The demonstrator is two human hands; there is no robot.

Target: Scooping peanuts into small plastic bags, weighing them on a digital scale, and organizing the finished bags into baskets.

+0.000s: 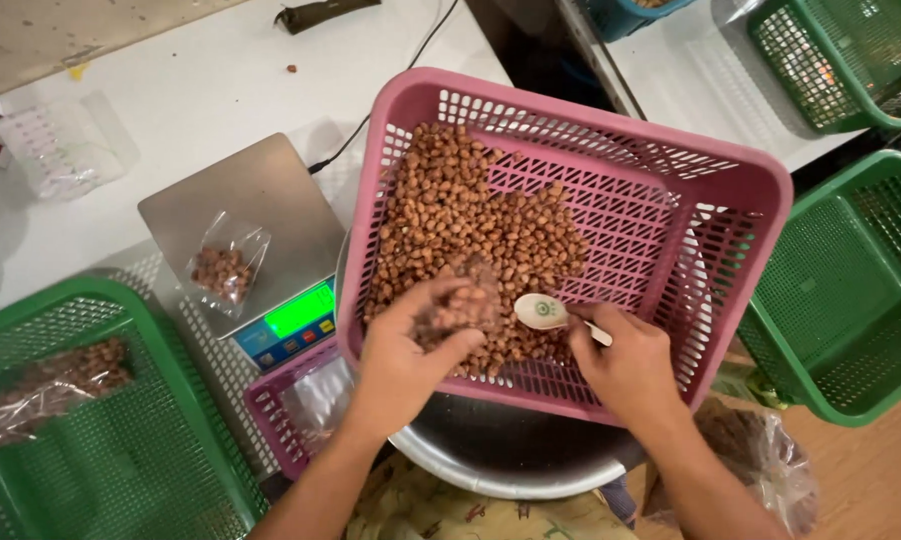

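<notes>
Hands work at the near edge of a pink basket (660, 170) that rests tilted on a metal bowl (500, 465). The left hand (410, 345) has its fingers closed around a small clear bag (462, 305), partly filled with brown nuts, held just above the nut pile (470, 225) inside the basket. The right hand (625, 360) grips the handle of a pale spoon (542, 311), fingers closed on it, with the spoon bowl just beside the bag mouth.

Judged from this arrangement, the step in hand is filling the bag by the spoonful. The next move appears to call for a level spoon, a bag mouth kept open, and a short transfer so that no nuts fall outside.

Left of the basket, a digital scale (260, 200) stands on the white bench (190, 80). A second small bag of nuts (225, 268) lies on its steel plate, and the display glows green. A small pink tray (280, 410) sits below the scale. At near left, a green basket (120, 440) holds filled bags (55, 380). More green baskets (850, 290) stand to the right, well apart from the hands. A flat clear packet (65, 145) lies at the far left of the bench.
</notes>
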